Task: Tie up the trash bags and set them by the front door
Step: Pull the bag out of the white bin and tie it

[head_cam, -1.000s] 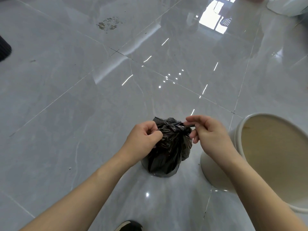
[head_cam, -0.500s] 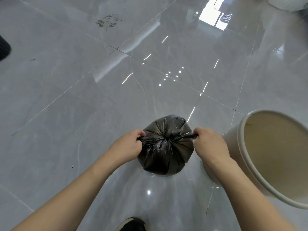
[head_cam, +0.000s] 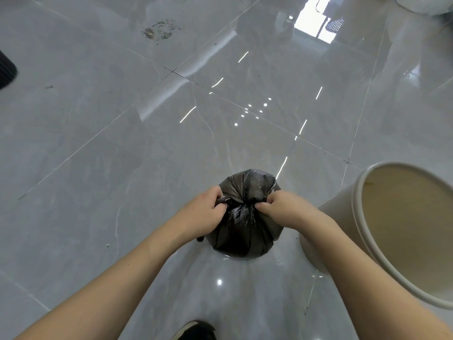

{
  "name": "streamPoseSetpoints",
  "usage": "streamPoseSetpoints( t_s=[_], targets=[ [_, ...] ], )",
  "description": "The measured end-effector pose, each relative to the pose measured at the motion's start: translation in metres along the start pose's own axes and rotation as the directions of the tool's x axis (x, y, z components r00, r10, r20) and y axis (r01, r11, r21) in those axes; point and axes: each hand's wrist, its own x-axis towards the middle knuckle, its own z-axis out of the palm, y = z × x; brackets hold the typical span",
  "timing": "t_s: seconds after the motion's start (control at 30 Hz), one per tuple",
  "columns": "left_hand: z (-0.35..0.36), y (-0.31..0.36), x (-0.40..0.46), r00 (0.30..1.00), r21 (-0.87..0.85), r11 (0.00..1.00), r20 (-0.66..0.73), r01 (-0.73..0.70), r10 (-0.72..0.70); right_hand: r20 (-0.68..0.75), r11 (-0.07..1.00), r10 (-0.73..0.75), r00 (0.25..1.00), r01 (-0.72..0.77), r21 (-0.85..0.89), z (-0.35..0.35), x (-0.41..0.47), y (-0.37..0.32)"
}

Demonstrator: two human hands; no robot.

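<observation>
Small black trash bag (head_cam: 245, 231), thin glossy plastic, heavily creased, with folds running up from a rounded, full base to a gathered neck at the middle of its top. Bag stands upright on the grey tiled floor (head_cam: 98, 143), long axis roughly vertical, neck pointing up toward the camera; a puffed lobe of plastic rises on the far side of the gather. Sits low in the centre of the view, just left of a cream-coloured bin (head_cam: 367, 229) whose open mouth tips toward the camera; whether bag and bin touch cannot be told. Left hand (head_cam: 203, 214) curled closed, fingers pinching a twisted tail of the bag on the left of the gather. Right hand (head_cam: 282, 209) likewise closed, fingertips pressed into the plastic on the right of the gather. Both hands close in against the neck, forearms bare. Toe of a dark shoe (head_cam: 196, 331) at the bottom edge. Patch of scattered debris (head_cam: 160, 30) on the far tiles, well apart from the bag.
</observation>
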Motion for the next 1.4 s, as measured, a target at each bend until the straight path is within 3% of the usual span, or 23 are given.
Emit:
streamPoseSetpoints(
  t_s=[0.07,0.13,0.2,0.3,0.43,0.67,0.83,0.9,0.97,1.03,1.1,1.23,1.33,1.4],
  targets=[
    [0.000,-0.001,-0.003,1.000,-0.021,1.000,0.019,0.003,-0.003,0.128,0.935,0.085,0.988,-0.123,0.333,-0.003,0.000,0.008],
    [0.001,-0.007,-0.002,1.000,0.108,0.994,-0.019,-0.022,0.024,0.239,0.769,0.136,0.961,-0.255,0.586,-0.004,0.000,0.017],
    [0.001,-0.010,-0.001,0.997,0.239,0.970,-0.055,-0.045,0.060,0.346,0.630,0.125,0.930,-0.344,0.696,-0.004,0.001,0.023],
    [0.003,-0.001,-0.001,0.996,0.173,0.984,-0.078,-0.037,0.051,0.451,0.424,0.069,0.890,-0.436,0.794,-0.003,0.003,0.030],
    [-0.002,0.010,-0.001,0.994,0.075,0.996,-0.093,-0.049,0.056,0.466,0.183,-0.014,0.885,-0.456,0.871,-0.002,0.000,0.032],
    [-0.012,-0.008,0.008,0.993,0.254,0.966,-0.093,-0.044,0.070,0.396,-0.162,-0.054,0.917,-0.400,0.902,-0.001,-0.004,0.019],
    [-0.006,-0.012,-0.001,0.989,0.412,0.906,-0.060,-0.096,0.132,0.242,-0.617,-0.048,0.969,-0.220,0.756,0.006,0.002,0.017],
    [-0.005,-0.011,-0.009,0.979,0.450,0.874,-0.001,-0.182,0.205,0.130,-0.706,-0.046,0.991,-0.124,0.697,0.014,0.004,0.016],
    [-0.004,-0.005,-0.015,0.952,0.448,0.843,0.075,-0.298,0.297,0.039,-0.707,-0.011,0.999,-0.036,0.706,0.022,0.004,0.009],
    [-0.002,0.002,-0.019,0.913,0.437,0.805,0.121,-0.402,0.390,-0.030,-0.637,0.034,0.999,0.045,0.769,0.027,0.003,-0.001],
    [-0.002,0.007,-0.022,0.878,0.453,0.761,0.124,-0.465,0.462,-0.090,-0.455,0.095,0.991,0.124,0.882,0.029,0.002,-0.010],
    [-0.005,0.004,-0.023,0.858,0.433,0.754,0.102,-0.494,0.504,-0.199,0.023,0.134,0.971,0.197,0.980,0.030,-0.001,-0.015],
    [-0.010,-0.002,-0.021,0.862,0.390,0.783,0.055,-0.484,0.504,-0.249,0.232,0.070,0.966,0.227,0.946,0.036,-0.003,-0.013],
    [-0.013,-0.005,-0.021,0.865,0.371,0.799,0.024,-0.473,0.501,-0.283,0.313,0.029,0.959,0.260,0.913,0.041,-0.003,-0.012]
  ],
)
